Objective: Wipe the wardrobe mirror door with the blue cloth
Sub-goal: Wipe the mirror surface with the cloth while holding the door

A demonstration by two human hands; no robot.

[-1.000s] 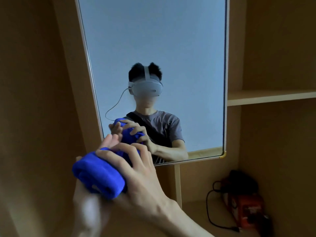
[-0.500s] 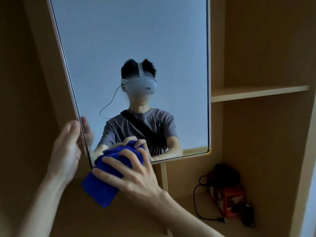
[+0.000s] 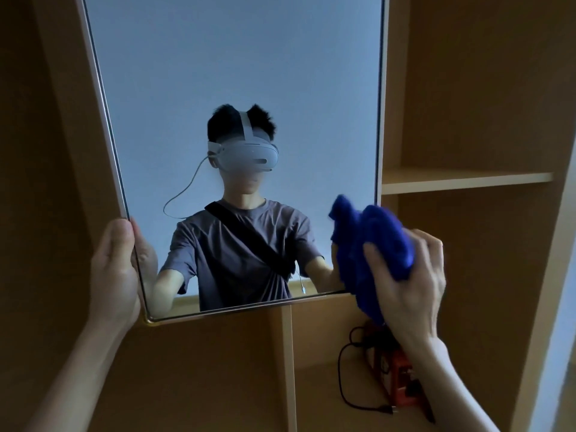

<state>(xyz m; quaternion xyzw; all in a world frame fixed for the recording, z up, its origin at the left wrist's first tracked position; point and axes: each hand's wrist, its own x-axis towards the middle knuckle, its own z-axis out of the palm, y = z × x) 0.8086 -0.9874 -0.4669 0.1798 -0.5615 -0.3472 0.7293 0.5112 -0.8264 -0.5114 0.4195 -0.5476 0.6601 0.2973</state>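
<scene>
since the earlier frame the bunched blue cloth [image 3: 371, 244] has swept from the mirror's lower left corner across to its lower right, and the view has tipped upward.

nearest, the right hand [image 3: 408, 275] curls its fingers around the cloth and holds it against the glass by the lower right edge, part of the cloth hanging below the frame. the left hand [image 3: 117, 269] grips the left edge of the tall, thin-framed mirror door [image 3: 237, 73] near its bottom corner, thumb on the front, fingers behind, steadying it.

farther right, inside the tan wooden wardrobe, a plain shelf [image 3: 464, 180] sits above an orange device with a black cable [image 3: 392, 375] on the lower board.

to wipe well, the person should likely flatten the cloth for more contact, press evenly, and work in overlapping passes upward, since most of the glass above looks untouched. the left hand should hold firm so the door does not swing under pressure.
</scene>
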